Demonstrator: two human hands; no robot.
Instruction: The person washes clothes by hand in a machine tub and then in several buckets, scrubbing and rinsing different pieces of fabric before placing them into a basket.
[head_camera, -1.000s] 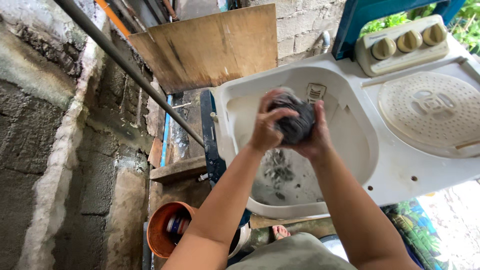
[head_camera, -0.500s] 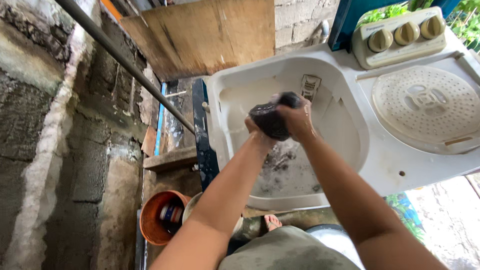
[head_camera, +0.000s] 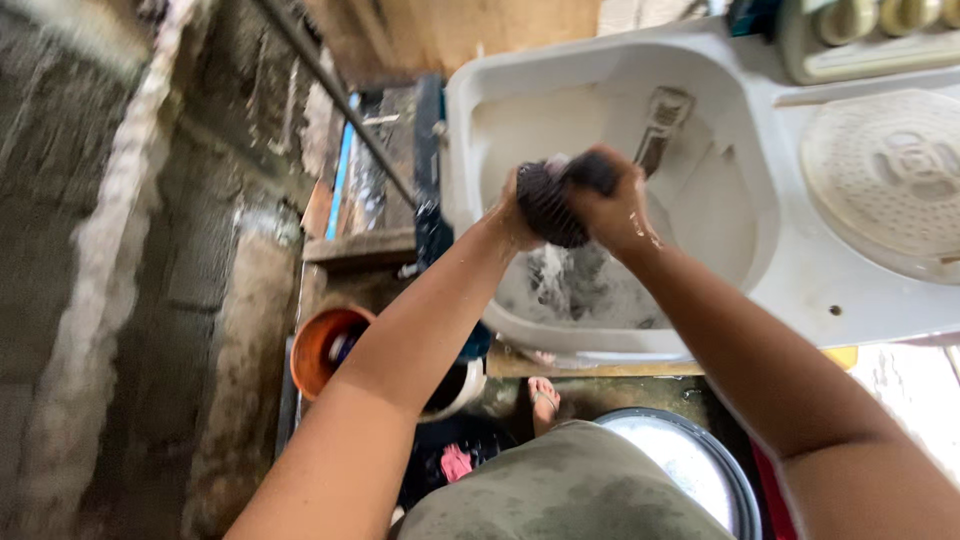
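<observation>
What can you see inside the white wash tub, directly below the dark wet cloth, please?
Inside the wash tub, soapy water and dripping suds. Both hands wring the dark cloth; foam hides the tub's bottom.

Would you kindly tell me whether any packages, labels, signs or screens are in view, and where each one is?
No packages, signs or screens show.
Control panel: top right on the white washing machine, cream with round knobs; any markings too blurred to tell.
Round spinner lid: right side, cream, with a raised moulded emblem at its centre.
</observation>
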